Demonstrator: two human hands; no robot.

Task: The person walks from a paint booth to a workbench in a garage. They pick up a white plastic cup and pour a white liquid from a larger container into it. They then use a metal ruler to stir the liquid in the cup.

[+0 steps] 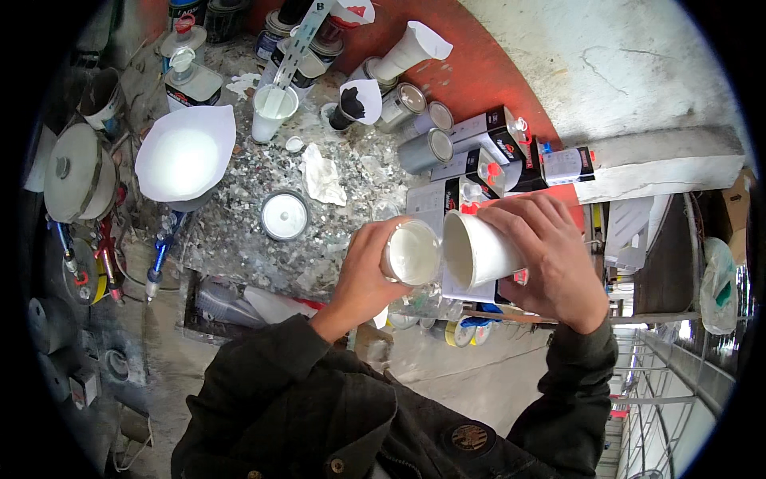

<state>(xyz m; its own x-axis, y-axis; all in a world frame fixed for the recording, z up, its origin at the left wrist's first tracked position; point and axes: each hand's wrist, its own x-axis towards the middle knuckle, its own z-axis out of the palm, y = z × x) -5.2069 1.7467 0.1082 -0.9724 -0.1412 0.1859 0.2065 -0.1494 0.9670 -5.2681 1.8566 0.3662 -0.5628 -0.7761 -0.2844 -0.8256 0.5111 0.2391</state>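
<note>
My left hand is wrapped round a small cup, its mouth turned up toward me and a whitish coating or liquid inside. Beside it, my right hand grips a larger white cup from behind, fingers over its outer wall. That larger cup lies tilted on its side, its mouth facing the small cup. The two rims are close together; I cannot tell whether they touch. No stream of liquid shows between them. Left of my hands, an open round can of white paint stands on the paint-spattered bench.
A paper strainer with white liquid sits at the left above a blue spray gun. A mixing cup with a ruler stick stands farther back. Metal tins and rectangular solvent cans crowd the back right. A crumpled tissue lies mid-bench.
</note>
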